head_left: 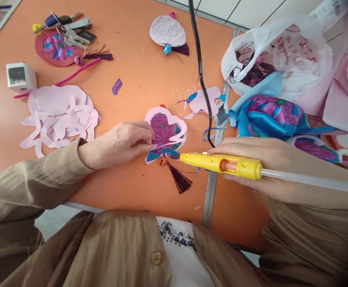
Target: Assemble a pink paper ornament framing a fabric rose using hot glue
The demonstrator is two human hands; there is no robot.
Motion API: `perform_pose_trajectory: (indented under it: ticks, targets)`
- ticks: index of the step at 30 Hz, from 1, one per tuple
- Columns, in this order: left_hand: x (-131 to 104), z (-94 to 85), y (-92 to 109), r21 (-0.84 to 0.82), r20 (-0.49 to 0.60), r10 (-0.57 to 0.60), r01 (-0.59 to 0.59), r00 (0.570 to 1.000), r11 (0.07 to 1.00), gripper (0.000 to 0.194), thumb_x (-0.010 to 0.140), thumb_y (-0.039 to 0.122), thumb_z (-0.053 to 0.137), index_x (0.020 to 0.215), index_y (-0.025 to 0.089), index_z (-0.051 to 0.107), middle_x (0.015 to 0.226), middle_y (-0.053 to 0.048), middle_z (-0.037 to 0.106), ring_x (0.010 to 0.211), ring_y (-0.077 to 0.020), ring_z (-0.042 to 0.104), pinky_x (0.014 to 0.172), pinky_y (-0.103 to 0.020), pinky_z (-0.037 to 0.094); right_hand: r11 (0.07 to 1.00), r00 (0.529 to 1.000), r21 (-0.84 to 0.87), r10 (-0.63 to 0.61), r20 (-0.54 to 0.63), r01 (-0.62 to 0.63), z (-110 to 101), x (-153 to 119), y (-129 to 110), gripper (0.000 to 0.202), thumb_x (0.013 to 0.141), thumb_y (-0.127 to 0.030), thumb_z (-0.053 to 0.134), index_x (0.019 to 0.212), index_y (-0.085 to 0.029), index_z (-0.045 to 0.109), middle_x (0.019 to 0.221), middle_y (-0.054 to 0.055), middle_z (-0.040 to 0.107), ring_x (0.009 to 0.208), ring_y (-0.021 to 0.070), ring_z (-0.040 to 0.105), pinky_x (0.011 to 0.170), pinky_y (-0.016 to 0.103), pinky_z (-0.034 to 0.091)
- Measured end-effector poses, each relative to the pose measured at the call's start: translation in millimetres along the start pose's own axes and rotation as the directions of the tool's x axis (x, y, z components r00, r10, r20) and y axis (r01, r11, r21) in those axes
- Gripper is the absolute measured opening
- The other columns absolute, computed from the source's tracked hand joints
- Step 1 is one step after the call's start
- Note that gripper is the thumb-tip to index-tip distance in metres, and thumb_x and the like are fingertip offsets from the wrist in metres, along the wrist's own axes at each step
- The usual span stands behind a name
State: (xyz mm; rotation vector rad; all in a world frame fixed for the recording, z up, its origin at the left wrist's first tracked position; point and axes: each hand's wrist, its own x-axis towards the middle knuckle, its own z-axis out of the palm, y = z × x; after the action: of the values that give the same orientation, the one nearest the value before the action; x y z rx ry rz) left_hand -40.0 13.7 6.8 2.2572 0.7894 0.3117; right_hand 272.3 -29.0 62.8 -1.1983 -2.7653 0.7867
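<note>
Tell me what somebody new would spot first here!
Probably the bright yellow glue gun in the right hand, its tip beside the pink-edged flower piece. Then maybe the shiny blue and purple cloth below the white bag at right, and the keys at top left.

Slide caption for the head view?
Right hand points a yellow glue gun at a pink flowered ornament with bell and tassel, left hand at its edge.

A loose brown buttoned shirt (126, 247) hangs open over a white top (182, 259) with dark-blue patterning.
</note>
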Motion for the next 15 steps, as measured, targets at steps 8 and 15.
perform_pose_trajectory:
  ticks: [8,15]
  targets:
    - [0.5,-0.5,3.8,0.015,0.016,-0.035,0.035,0.999,0.999,0.027,0.097,0.029,0.047,0.075,0.017,0.057,0.091,-0.006,0.064,0.078,-0.0144,0.059,0.071,-0.025,0.046,0.999,1.0,-0.047,-0.014,0.005,0.015,5.7,-1.4,1.7,0.027,0.099,-0.04,0.044,0.108,-0.026,0.064,0.106,0.005,0.074,0.086,0.0242,0.07,0.067,0.037,0.052]
    - [0.4,-0.1,2.1,0.012,0.017,-0.034,0.034,0.999,0.999,0.028,0.097,0.031,0.047,0.076,0.018,0.059,0.091,-0.006,0.064,0.078,-0.0149,0.06,0.071,-0.025,0.046,0.993,0.998,-0.101,0.067,0.004,-0.066,6.9,-4.3,-4.3,0.031,0.1,-0.045,0.04,0.1,-0.023,0.062,0.098,0.008,0.073,0.078,0.0237,0.067,0.061,0.037,0.046]
